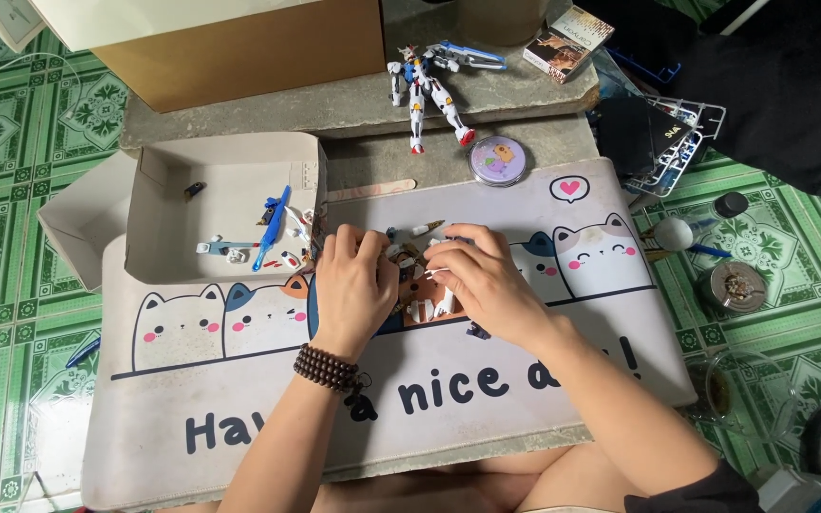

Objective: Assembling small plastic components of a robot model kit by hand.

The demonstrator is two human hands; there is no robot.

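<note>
Both hands, left (pixel 352 285) & right (pixel 486 275), fingers pinching small brown-white model assy (pixel 420 275) over cat-print mat (pixel 239 399), right of cardboard tray (pixel 225 204); prob. light, brittle plastic—hold by the body, not thin pegs.

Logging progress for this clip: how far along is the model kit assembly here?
Done: one white, blue and red robot figure lies assembled on the concrete slab. In hand: the left hand and right hand together hold a small brown and white sub-assembly over the cat-print mat. Left: loose white and blue parts wait in the cardboard tray.
</note>
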